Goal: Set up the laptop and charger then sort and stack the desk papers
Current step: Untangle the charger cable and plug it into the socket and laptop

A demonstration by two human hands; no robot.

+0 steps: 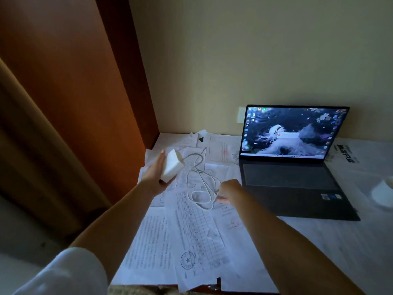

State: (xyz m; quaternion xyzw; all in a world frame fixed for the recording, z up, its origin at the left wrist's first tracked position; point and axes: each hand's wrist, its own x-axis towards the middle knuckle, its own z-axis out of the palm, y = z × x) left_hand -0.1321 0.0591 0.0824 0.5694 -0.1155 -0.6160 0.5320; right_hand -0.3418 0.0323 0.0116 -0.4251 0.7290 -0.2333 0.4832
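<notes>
A dark laptop [293, 179] stands open at the back right of the desk, its screen lit with a desktop picture. My left hand [156, 171] holds the white charger brick [172, 165] above the papers at the left. The brick's white cable [202, 186] hangs in loops down to my right hand [228, 191], which pinches the cable's end just left of the laptop's front corner. Printed papers [191, 235], several of them with tables and stamps, lie scattered across the desk under both arms.
A white wall socket plate [241, 114] sits on the wall left of the screen. A white cup [383, 192] stands at the right edge. A printed sheet with bold black characters [346, 154] lies right of the laptop. Brown curtain and wood panel [70, 103] bound the left.
</notes>
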